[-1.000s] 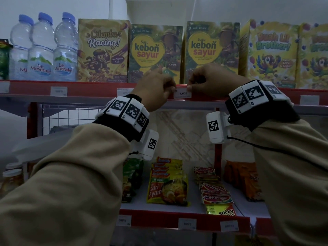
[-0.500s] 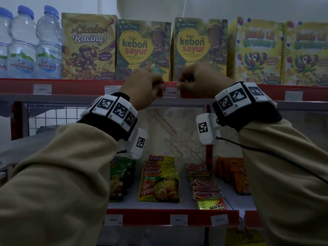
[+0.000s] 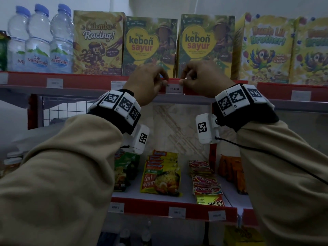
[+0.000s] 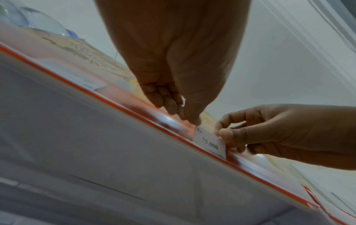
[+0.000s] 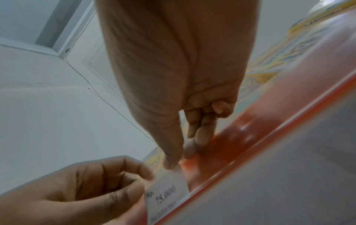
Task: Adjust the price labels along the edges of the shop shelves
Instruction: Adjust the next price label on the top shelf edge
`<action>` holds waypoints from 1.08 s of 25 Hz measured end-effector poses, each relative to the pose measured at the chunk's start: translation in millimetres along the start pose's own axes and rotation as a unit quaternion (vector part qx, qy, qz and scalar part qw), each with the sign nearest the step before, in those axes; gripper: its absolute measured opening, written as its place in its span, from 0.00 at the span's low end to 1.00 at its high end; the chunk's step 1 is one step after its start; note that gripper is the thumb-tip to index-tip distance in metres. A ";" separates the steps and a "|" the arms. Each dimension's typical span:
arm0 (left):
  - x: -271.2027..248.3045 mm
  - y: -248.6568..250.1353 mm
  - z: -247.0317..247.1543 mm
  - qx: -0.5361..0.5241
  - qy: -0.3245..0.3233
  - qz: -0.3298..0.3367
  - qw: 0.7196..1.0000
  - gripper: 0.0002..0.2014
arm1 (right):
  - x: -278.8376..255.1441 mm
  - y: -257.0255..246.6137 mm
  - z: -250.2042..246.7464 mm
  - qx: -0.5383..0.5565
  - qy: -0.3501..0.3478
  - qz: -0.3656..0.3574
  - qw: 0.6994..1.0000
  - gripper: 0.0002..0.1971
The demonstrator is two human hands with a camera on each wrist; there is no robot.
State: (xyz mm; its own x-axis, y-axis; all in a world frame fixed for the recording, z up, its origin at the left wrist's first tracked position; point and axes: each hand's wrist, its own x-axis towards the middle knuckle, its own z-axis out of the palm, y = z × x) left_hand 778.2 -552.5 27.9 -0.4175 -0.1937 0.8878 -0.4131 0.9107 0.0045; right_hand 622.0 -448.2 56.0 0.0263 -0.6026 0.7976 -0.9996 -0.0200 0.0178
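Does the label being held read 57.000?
No. The label on the top shelf edge, between left hand and right hand, reads 75.000.

Top shelf's got three Le Minerale water bottles [image 3: 38,41] next to a Cilembu Racing box [image 3: 98,43] and two Susu kebon sayur boxes [image 3: 150,45]. Lower down there's Kari Ayam noodle packs [image 3: 160,178] beside Montana sachets [image 3: 205,181].

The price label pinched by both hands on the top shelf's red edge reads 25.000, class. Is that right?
Not quite: the price label reads 75.000, not 25.000, as the left wrist view shows clearly. The left hand and right hand do pinch it on the top shelf's red edge.
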 end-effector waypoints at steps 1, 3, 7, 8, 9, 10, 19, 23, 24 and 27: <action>-1.5 1.0 -0.4 -0.024 0.004 -0.005 1.000 0.08 | -1.0 0.6 2.3 0.017 0.004 0.006 1.000 0.05; 0.8 -1.8 -3.8 -0.041 -0.006 -0.003 0.999 0.09 | 1.4 -1.8 7.7 0.029 0.007 0.011 0.999 0.04; -1.8 -11.7 -14.1 -0.003 -0.013 0.005 1.000 0.13 | 3.7 -20.0 22.6 -0.049 0.051 -0.014 0.997 0.10; -3.4 -11.4 -13.2 0.006 -0.014 0.010 1.000 0.15 | 4.2 -22.1 27.5 -0.061 0.059 -0.014 0.996 0.12; -5.8 -11.0 -12.2 0.019 -0.017 0.010 1.000 0.16 | 3.3 -24.3 31.7 -0.066 0.061 -0.010 0.996 0.13; -8.6 -13.0 -11.9 0.037 -0.013 0.010 0.999 0.16 | 3.0 -27.6 34.2 -0.069 0.065 -0.008 0.996 0.12; -37.0 -91.9 -57.7 0.143 0.017 0.026 0.989 0.17 | 33.5 -95.0 67.1 -0.065 0.056 -0.019 0.996 0.14; -47.8 -124.1 -74.0 0.124 0.014 0.037 0.992 0.19 | 45.7 -122.2 86.6 -0.062 0.068 -0.019 0.996 0.13; -50.2 -129.9 -76.9 0.122 0.010 0.039 0.992 0.20 | 47.3 -125.8 90.8 -0.069 0.068 -0.007 0.995 0.14; -50.4 -142.8 -82.9 0.108 -0.002 0.040 0.993 0.21 | 47.5 -134.0 97.5 -0.085 0.073 0.028 0.993 0.14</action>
State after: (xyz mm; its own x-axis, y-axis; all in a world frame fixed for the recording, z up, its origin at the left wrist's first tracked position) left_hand 925.3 -642.6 20.6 -0.4587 -0.1261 0.8796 -0.5420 0.8242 -0.1645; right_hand 757.8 -551.9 32.7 -0.0182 -0.4758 0.8794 -0.9862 0.1533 0.0625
